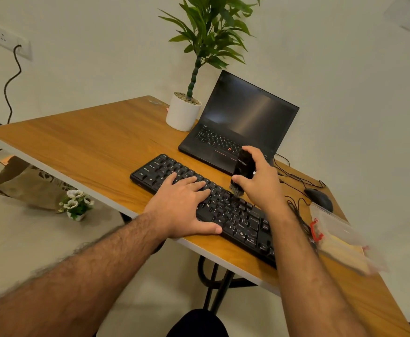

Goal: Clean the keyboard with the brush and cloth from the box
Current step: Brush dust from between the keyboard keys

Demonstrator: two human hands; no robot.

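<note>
A black keyboard (238, 215) lies slanted near the front edge of the wooden desk (89, 142). My left hand (182, 205) rests flat on its left-middle keys with the fingers straight. My right hand (260, 178) grips a black brush (242, 167) upright, and the bristles touch the keys at the keyboard's upper middle. A clear plastic box (340, 237) with a red clip sits at the right of the desk. Something yellowish shows inside it, but I cannot tell what it is.
An open black laptop (243, 117) stands behind the keyboard, beside a potted plant in a white pot (183, 115). A black mouse (319, 198) and tangled cables lie right of the keyboard. On the floor to the left are a brown bag (26, 183) and a small flower pot (76, 205).
</note>
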